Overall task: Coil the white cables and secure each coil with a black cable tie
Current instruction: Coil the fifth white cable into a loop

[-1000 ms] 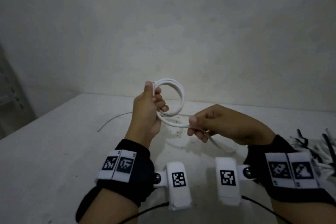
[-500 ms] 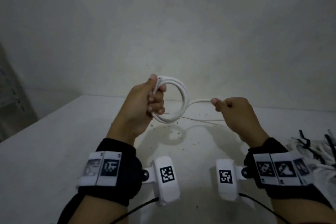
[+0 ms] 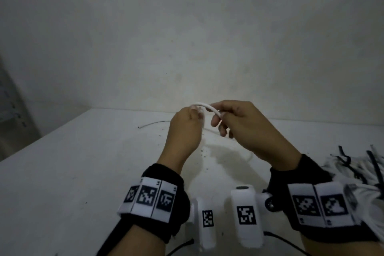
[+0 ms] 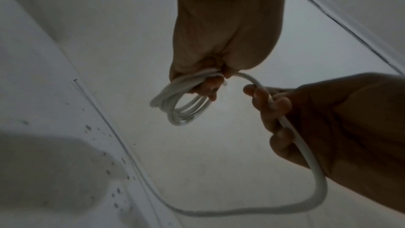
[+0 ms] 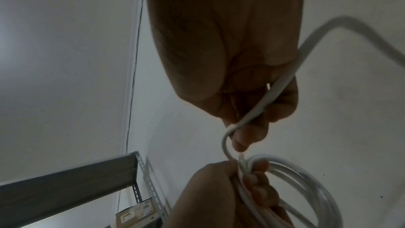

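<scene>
My left hand [image 3: 192,113] grips a white cable coil [image 4: 175,108] of several loops, held up above the table [image 3: 72,172]. In the head view the coil is mostly hidden behind that hand. My right hand [image 3: 220,122] is close beside it and pinches the free strand [image 3: 209,107], which arcs from the coil over to its fingers [image 4: 269,103]. The strand then runs through the right palm [image 5: 274,91] and hangs down in a loop [image 4: 315,197]. In the right wrist view the left hand [image 5: 247,176] clamps the coil [image 5: 306,179].
A pile of white cables with black ties [image 3: 363,164] lies at the table's right edge. A thin loose wire [image 3: 153,123] lies near the back wall. A metal shelf [image 5: 65,188] with a cardboard box [image 5: 136,214] stands to the left.
My right hand has swung from out at the right back to the left hand, bringing the free strand up to the coil. The left hand has turned, so the coil is hidden behind it.
</scene>
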